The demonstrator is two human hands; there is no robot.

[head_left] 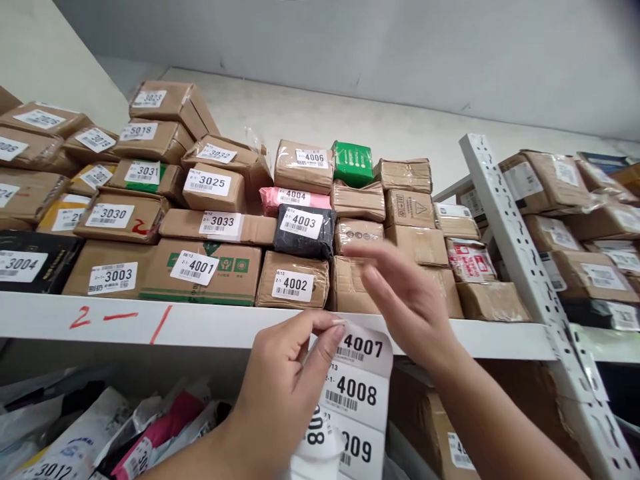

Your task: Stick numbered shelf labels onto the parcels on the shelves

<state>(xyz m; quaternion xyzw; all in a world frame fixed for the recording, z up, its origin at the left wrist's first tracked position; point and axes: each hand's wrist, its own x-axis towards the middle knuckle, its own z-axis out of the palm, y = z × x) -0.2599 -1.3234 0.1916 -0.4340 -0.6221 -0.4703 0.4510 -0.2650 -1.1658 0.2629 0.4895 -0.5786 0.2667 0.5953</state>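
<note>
- One label sheet (357,407) hung from the left hand (280,380), fingers pinched on it
- Right hand (415,313) looked unladen, fingers parted
- Labelling seemed underway; next called for peeling 4007 (367,350)

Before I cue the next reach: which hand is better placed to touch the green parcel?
Right, probably: the right hand is raised nearer the green parcel in the picture and seems to hold nothing, while the left hand, lower down, pinches the label sheet.

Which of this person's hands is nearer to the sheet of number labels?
The left hand: it pinches the label sheet at its top edge. The right hand is above and to the right in the picture, not gripping it.
</note>
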